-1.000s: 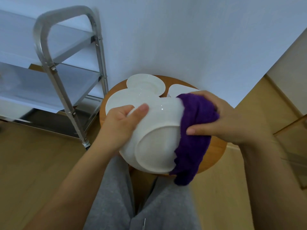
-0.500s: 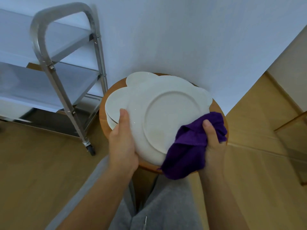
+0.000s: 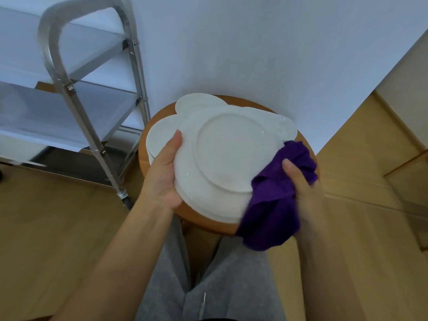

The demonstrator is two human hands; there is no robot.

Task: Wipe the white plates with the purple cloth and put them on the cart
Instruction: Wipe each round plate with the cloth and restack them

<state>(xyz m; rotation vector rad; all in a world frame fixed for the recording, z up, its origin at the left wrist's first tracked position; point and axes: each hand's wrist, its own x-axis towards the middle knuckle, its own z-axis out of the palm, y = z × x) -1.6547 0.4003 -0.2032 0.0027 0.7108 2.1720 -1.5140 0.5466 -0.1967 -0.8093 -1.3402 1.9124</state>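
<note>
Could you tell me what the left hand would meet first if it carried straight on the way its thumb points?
Probably the stacked white plates on the wooden stool, just beyond the left hand gripping the held plate; depth is unclear.

four white plates, one purple cloth, one cart, one round wooden table, two hands

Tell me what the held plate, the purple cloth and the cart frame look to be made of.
Held plate: likely glazed ceramic or porcelain; smooth glossy white with small highlights and a raised foot ring.
Purple cloth: soft, matte, fuzzy fabric, possibly microfibre or terry; it bunches and drapes.
Cart frame: metal tubing, brushed silver sheen, probably steel or aluminium.
</note>
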